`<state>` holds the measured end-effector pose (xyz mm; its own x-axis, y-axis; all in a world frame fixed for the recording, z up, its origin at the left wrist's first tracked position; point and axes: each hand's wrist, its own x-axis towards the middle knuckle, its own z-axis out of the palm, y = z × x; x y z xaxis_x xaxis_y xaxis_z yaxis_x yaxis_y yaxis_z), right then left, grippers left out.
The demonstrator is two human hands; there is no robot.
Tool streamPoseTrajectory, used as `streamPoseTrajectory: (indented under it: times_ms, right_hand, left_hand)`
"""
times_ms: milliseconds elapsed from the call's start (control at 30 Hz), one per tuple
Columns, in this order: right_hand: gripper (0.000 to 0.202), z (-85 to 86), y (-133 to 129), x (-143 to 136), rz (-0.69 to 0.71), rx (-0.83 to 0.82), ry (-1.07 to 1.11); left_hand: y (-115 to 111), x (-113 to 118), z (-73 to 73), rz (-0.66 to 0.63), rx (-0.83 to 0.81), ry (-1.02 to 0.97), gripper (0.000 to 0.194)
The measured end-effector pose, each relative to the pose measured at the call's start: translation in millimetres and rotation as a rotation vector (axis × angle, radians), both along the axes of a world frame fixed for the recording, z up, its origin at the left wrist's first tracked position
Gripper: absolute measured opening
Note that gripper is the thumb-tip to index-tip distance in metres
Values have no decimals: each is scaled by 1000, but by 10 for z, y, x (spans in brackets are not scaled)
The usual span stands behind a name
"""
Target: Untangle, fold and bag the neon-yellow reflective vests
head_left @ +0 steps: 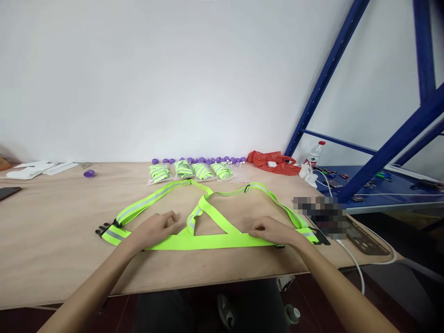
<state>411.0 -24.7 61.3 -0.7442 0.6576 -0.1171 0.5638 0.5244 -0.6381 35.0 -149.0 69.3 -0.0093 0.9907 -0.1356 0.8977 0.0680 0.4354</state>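
Observation:
A neon-yellow reflective vest [208, 242] made of elastic straps with grey stripes lies spread out on the table, its wide waist belt running along the front. Shoulder straps loop toward the back, and one short strap is twisted near the middle. Black buckle parts show at both belt ends. My left hand [155, 230] rests over the left part of the belt, fingers loosely bent and thumb apart from the index finger. On the right part of the belt, my right hand [272, 230] has curled fingers, with the thumb against the band; its fingertips are partly hidden.
Several bagged folded vests [183, 169] line the back, before purple rolls [204, 160]. A red plastic bag [272, 162] and a bottle [315, 155] are at back right. One purple roll [89, 173] and white sheets [34, 169] lie left. A phone case [367, 239] and white cable [357, 268] are right.

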Motion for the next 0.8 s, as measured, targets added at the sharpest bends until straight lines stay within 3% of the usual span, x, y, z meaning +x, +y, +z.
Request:
streamPoseTrajectory:
  times_ms: [133, 300, 367, 467, 567, 633, 800]
  right_hand:
    - [25, 71, -44, -12, -160, 287, 96]
    - [24, 153, -9, -358, -188, 490, 203]
    - [26, 179, 17, -662, -89, 585, 213]
    - [27, 198, 51, -1188, 184, 718, 146]
    - [35, 188, 69, -1628, 503, 757, -42]
    - [36, 173, 80, -1806, 644, 769, -185]
    - [20, 150, 148, -1842, 683, 771, -344]
  left_hand:
    - [-139, 94, -79, 50, 160, 115, 35]
    - [-214, 371, -236, 52, 265, -89, 40]
    - [-229, 527, -326, 47, 269, -136, 44]
    - [-253, 707, -496, 44, 308, -84, 52]
    - [-297, 776, -661, 33, 349, -1, 65]
    - [-339, 778, -737, 8, 381, 50, 71]
    - [-433, 765, -801, -70, 419, 186, 70]
